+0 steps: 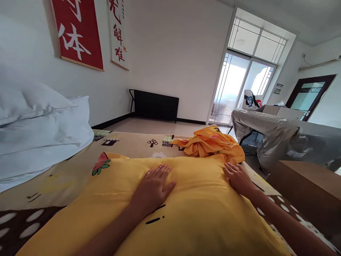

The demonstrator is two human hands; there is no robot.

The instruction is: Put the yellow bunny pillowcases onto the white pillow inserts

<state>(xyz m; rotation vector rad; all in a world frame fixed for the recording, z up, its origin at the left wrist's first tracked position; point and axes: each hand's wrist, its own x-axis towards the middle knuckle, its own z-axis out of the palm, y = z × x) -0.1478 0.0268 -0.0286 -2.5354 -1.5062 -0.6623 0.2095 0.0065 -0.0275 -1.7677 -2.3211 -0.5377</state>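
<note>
Yellow and strawberry-printed, a plump fabric pillow [197, 217] lies under our palms: we spread the bare left hand [153, 188] flat on it — fingers uncurled — and lay the bare right hand [238, 179], likewise unclenched, along its edge. Just beyond our right fingertips sits crumpled orange printed cloth [213, 144].

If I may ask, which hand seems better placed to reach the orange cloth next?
Probably the right hand, at the edge of the yellow pillow and close to the orange cloth; the left hand lies farther away.
</note>
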